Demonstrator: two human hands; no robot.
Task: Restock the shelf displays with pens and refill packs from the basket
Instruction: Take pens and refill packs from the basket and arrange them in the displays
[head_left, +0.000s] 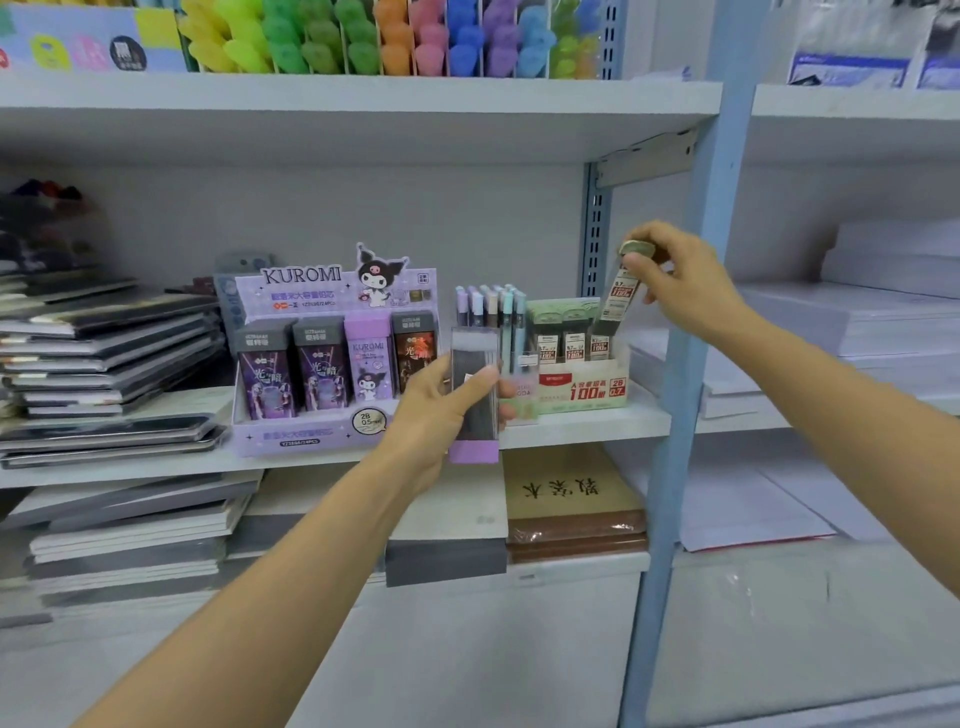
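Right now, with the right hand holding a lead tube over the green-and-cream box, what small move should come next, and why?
Probably lower the lead tube straight down into the display box. The right hand pinches it by the cap, tilted, and its lower end is already at the box's right rear, beside matching tubes. The left hand is busy holding a clear pack.

Stock is held at a white metal shelf (587, 426).
A clear plastic pack with a purple base (474, 400) is gripped by the left hand (441, 410), at three o'clock of the purple Kuromi display box (311, 436). A slim green-capped lead tube (619, 293) is pinched, tilted, by the right hand (680, 283), at one o'clock of the green-and-cream cardboard display box (582, 389).
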